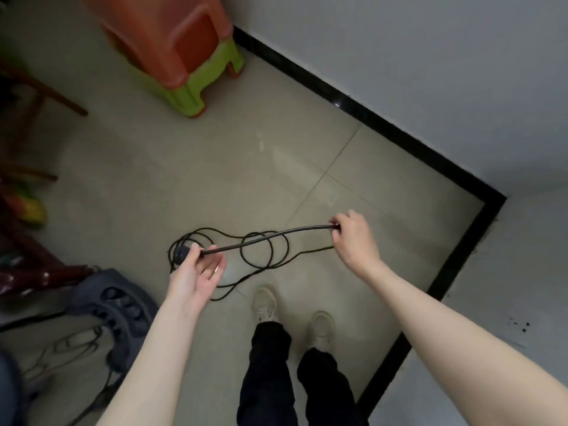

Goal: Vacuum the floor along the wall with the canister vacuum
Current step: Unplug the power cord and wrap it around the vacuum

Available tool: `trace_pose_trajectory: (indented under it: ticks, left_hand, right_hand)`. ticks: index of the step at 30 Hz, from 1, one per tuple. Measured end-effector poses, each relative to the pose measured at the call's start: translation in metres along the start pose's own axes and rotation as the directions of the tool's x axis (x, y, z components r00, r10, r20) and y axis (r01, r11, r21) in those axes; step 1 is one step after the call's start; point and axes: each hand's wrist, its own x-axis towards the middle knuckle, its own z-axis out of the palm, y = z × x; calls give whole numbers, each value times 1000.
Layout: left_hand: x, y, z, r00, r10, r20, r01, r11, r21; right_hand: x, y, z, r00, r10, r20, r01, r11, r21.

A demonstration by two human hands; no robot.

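A black power cord [267,236] is stretched in the air between my two hands. My left hand [196,269] pinches it near the plug [181,253] with thumb and forefinger, the other fingers spread. My right hand [353,235] grips the cord's other stretch, fingers curled round it. The rest of the cord lies in loose loops [264,253] on the beige tiled floor [215,167] below my hands. A grey round-bodied appliance [120,305], seemingly the canister vacuum, sits low at the left.
A black skirting board [368,115] runs along the white wall and turns a corner at the right. Stacked orange and green plastic stools [178,53] stand by the wall at the top. Dark wooden furniture legs [37,265] crowd the left. My shoes [292,315] stand below.
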Motion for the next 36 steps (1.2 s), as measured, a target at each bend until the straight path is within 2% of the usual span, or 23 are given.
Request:
trace_pose_trajectory:
  ticks: [3,9,13,15,17,19,21,24,27,28,30,32,34,35,36]
  left_hand:
    - [17,6,-41,993,-83,-85,67,983,-169]
    - [88,22,-108,960,-221,-173,139,910,-390]
    - [164,31,-150,946,-254,-200,126,861,-492]
    - [205,30,-167,937,-275,-214,110,816,-568]
    - [247,16,-184,910,-340,-238,122,767,-630]
    - [267,-1,-188,875,-417,-246,165,735,-658]
    - [287,-32,-193,821,-528,-219,270,696,-666]
    - [298,-76,-190,742,-658,-133,445,631,-636]
    - [296,-105,-179,683,-727,-69,580,598,-553]
    - [295,-111,-176,669,-742,-47,617,590,-522]
    - [292,-116,-170,656,-754,-33,688,614,-387]
    - [295,-114,-168,673,-731,-109,728,682,-78]
    - [300,-107,-167,773,-591,-232,634,730,254]
    - [304,-102,-165,847,-451,-282,531,751,393]
    - [310,-98,-165,921,-248,-301,379,746,547]
  right_hand:
    - [19,-39,22,999,-53,4,53,986,-158]
    - [60,-89,109,962,-154,225,229,905,-359]
    - [108,-103,184,936,-229,269,314,888,-337]
    - [131,-107,228,931,-260,257,321,917,-235]
    - [149,-108,277,951,-214,225,239,967,-92]
    - [151,-107,309,958,-49,284,47,999,12]
    - [152,-98,350,876,135,464,-173,984,40]
    - [139,-89,396,738,225,636,-337,940,58]
    - [126,-85,426,622,258,739,-328,943,-54]
    - [124,-84,432,612,253,749,-330,943,-50]
    - [120,-82,442,638,217,739,-437,892,115]
    - [121,-84,442,697,202,688,-462,861,215]
    - [124,-81,438,759,139,636,-271,956,115]
    - [127,-74,436,778,88,622,-126,992,17]
    - [129,-66,431,771,57,634,-6,997,-82]
